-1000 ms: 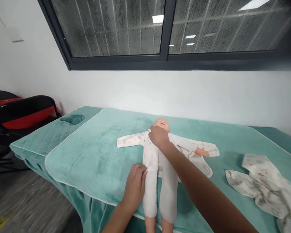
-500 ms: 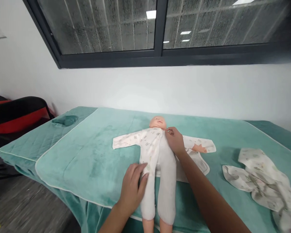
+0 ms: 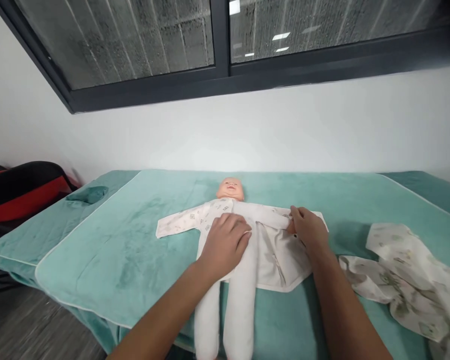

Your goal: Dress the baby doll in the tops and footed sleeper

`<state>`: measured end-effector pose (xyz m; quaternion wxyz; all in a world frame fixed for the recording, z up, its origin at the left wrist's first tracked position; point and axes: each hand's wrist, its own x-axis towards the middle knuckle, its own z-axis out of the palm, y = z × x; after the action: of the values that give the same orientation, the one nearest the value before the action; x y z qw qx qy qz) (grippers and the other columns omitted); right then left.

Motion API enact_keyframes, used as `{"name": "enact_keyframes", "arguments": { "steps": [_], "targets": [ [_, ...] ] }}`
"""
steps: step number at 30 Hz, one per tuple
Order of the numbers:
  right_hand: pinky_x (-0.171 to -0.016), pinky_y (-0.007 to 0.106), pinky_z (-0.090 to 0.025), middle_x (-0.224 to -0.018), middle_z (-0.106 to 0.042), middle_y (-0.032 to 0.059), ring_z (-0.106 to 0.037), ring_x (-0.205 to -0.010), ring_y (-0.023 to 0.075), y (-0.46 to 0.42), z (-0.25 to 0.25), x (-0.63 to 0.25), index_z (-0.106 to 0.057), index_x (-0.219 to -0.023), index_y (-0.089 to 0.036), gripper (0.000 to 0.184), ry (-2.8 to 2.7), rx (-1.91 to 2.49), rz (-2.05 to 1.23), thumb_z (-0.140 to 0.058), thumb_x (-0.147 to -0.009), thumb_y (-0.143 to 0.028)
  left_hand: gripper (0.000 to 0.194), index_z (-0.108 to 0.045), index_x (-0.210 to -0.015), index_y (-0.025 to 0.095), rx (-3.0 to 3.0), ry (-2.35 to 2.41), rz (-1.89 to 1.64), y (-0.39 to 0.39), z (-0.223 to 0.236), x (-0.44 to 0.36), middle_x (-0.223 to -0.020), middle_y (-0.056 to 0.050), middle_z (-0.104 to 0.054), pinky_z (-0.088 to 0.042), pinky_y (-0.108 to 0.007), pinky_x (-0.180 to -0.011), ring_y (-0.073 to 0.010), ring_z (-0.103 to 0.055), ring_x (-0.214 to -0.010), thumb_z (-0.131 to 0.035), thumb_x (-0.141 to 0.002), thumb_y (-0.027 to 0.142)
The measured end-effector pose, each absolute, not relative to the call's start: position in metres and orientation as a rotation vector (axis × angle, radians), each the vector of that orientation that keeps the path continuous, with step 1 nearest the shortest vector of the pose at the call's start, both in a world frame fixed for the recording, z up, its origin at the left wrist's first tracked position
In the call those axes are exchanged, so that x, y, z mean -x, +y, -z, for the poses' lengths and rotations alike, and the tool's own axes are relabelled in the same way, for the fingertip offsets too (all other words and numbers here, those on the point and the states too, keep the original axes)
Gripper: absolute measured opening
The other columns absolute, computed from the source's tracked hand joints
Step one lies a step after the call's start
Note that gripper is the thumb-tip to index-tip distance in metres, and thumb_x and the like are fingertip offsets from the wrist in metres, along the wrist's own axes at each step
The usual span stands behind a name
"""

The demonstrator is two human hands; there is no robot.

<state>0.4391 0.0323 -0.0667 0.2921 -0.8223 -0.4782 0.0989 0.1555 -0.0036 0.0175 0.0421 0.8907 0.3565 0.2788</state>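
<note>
A baby doll (image 3: 230, 188) lies on its back with a white cloth body and legs. A white printed baby shirt (image 3: 178, 223) covers its arm and chest on the left side; the shirt's other half (image 3: 281, 260) is spread out beneath and beside the body on the right. My left hand (image 3: 227, 245) rests over the doll's torso, fingers loosely bent and thumb apart. My right hand (image 3: 309, 230) is closed on the doll's hand (image 3: 291, 228) at the end of its stretched-out arm (image 3: 270, 216). Behind my right fingers shows the end of the shirt's sleeve (image 3: 321, 217).
A green plush cover (image 3: 108, 260) lies over the bed, with a hole (image 3: 87, 195) near its left end. A crumpled printed baby garment (image 3: 416, 280) is at the right. A black and red chair (image 3: 26, 192) stands on the left. The wall (image 3: 217, 137) and window frame (image 3: 146, 86) rise behind.
My right hand has moved right from the doll's neck to its hand. My left hand has gone up from the leg to the torso. More of the shirt lies spread at the right.
</note>
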Motion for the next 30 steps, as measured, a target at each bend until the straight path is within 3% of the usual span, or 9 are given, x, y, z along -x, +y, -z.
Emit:
{"name": "enact_keyframes", "arguments": {
  "steps": [3, 8, 10, 12, 16, 19, 21, 25, 30],
  "targets": [
    [-0.063, 0.032, -0.033, -0.084, -0.072, 0.0108, -0.059, -0.075, 0.0238, 0.035, 0.065, -0.436, -0.070, -0.080, -0.023, 0.051, -1.235, 2.129, -0.309, -0.033, -0.090, -0.056, 0.025, -0.061, -0.105, 0.022, -2.863, 1.013, -0.610, 0.022, -0.027, -0.191, -0.113, -0.004, -0.062, -0.041, -0.038, -0.086, -0.0221, -0.051, -0.108, -0.039, -0.098, 0.031],
    [-0.061, 0.031, -0.041, -0.067, -0.070, 0.0054, -0.060, -0.065, 0.0211, 0.032, 0.062, -0.440, -0.070, -0.077, -0.020, 0.049, -1.010, 1.794, -0.556, -0.046, -0.084, -0.061, 0.035, -0.053, -0.122, 0.020, -2.990, 0.840, -0.169, 0.049, -0.029, -0.245, -0.127, -0.008, -0.057, -0.043, -0.035, -0.088, -0.0240, -0.049, -0.118, -0.054, -0.091, 0.035],
    [-0.055, 0.030, -0.042, -0.061, -0.068, 0.0046, -0.059, -0.057, 0.0194, 0.030, 0.061, -0.442, -0.071, -0.079, -0.018, 0.049, -0.919, 1.660, -0.702, -0.053, -0.078, -0.064, 0.038, -0.052, -0.123, 0.020, -3.031, 0.820, 0.024, 0.056, -0.027, -0.258, -0.123, -0.009, -0.059, -0.043, -0.036, -0.087, -0.0247, -0.053, -0.114, -0.057, -0.089, 0.038],
    [-0.050, 0.028, -0.042, -0.060, -0.068, 0.0051, -0.057, -0.051, 0.0180, 0.029, 0.060, -0.444, -0.071, -0.082, -0.017, 0.050, -0.839, 1.561, -0.812, -0.058, -0.074, -0.065, 0.030, -0.054, -0.117, 0.020, -3.070, 0.841, 0.138, 0.060, -0.028, -0.263, -0.116, -0.009, -0.063, -0.043, -0.037, -0.084, -0.0240, -0.057, -0.106, -0.054, -0.090, 0.032],
    [-0.048, 0.028, -0.045, -0.068, -0.070, 0.0063, -0.060, -0.054, 0.0181, 0.031, 0.064, -0.446, -0.069, -0.088, -0.017, 0.049, -0.714, 1.530, -0.701, -0.055, -0.077, -0.062, 0.022, -0.054, -0.109, 0.018, -3.146, 0.930, 0.029, 0.067, -0.036, -0.255, -0.112, -0.008, -0.063, -0.043, -0.037, -0.079, -0.0239, -0.058, -0.101, -0.053, -0.087, 0.020],
    [-0.052, 0.027, -0.044, -0.071, -0.071, 0.0068, -0.063, -0.060, 0.0196, 0.034, 0.068, -0.443, -0.068, -0.088, -0.019, 0.040, -0.952, 1.679, -0.571, -0.050, -0.082, -0.054, 0.027, -0.052, -0.109, 0.018, -3.171, 1.034, -0.100, 0.072, -0.045, -0.243, -0.111, -0.008, -0.062, -0.043, -0.037, -0.077, -0.0244, -0.057, -0.100, -0.059, -0.085, 0.027],
    [-0.055, 0.028, -0.043, -0.071, -0.071, 0.0073, -0.064, -0.066, 0.0214, 0.035, 0.070, -0.438, -0.069, -0.082, -0.022, 0.027, -1.128, 1.722, -0.570, -0.057, -0.078, -0.046, 0.027, -0.052, -0.108, 0.018, -3.198, 1.071, -0.136, 0.074, -0.048, -0.237, -0.107, -0.007, -0.062, -0.042, -0.037, -0.077, -0.0244, -0.057, -0.098, -0.059, -0.085, 0.031],
    [-0.062, 0.029, -0.041, -0.073, -0.071, 0.0072, -0.064, -0.074, 0.0236, 0.031, 0.069, -0.429, -0.068, -0.073, -0.024, 0.011, -1.277, 1.718, -0.602, -0.068, -0.068, -0.034, 0.017, -0.054, -0.102, 0.017, -3.227, 1.076, -0.076, 0.074, -0.051, -0.234, -0.102, -0.009, -0.063, -0.041, -0.038, -0.078, -0.0255, -0.057, -0.096, -0.055, -0.086, 0.022],
    [-0.062, 0.030, -0.039, -0.081, -0.070, 0.0041, -0.060, -0.073, 0.0205, 0.029, 0.068, -0.426, -0.063, -0.081, -0.023, 0.013, -1.398, 1.712, -0.597, -0.055, -0.072, -0.029, 0.019, -0.058, -0.098, 0.017, -3.156, 1.136, 0.086, 0.071, -0.057, -0.236, -0.100, -0.011, -0.065, -0.039, -0.040, -0.083, -0.0259, -0.057, -0.098, -0.053, -0.081, 0.011]
  ]
}}
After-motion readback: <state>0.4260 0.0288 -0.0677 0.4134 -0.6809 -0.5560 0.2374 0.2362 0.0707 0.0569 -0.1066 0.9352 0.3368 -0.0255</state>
